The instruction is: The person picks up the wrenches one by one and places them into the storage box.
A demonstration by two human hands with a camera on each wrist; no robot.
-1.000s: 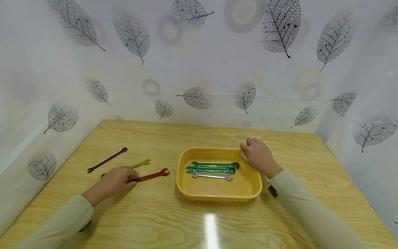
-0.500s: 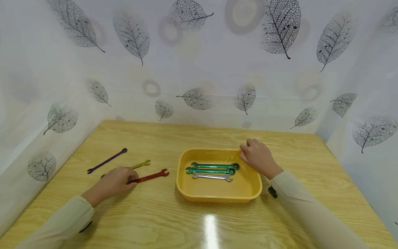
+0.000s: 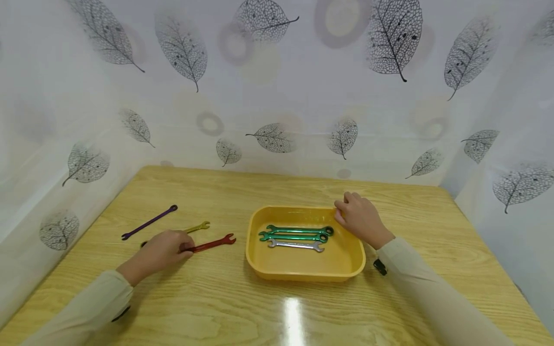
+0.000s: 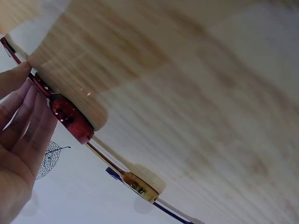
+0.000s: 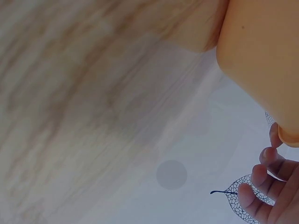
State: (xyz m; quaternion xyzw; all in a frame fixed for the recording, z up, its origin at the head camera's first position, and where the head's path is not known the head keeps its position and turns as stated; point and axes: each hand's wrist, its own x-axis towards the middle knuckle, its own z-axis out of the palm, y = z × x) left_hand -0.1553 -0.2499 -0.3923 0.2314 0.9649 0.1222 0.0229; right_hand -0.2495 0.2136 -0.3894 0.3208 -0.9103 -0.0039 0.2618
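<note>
Left hand (image 3: 157, 253)'s pinching the red wrench (image 3: 213, 245) by its left end, long axis roughly sideways, free end pointing right toward the yellow tray (image 3: 303, 277), whose far right rim the right hand (image 3: 361, 218) grips. Fingers hide the pinched end from the head camera, plus that hand covers part of the yellow wrench (image 3: 197, 228).

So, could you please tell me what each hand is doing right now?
Left hand: holding the red wrench between thumb and fingers.
Right hand: holding the tray by its rim, at the far right corner.
</note>
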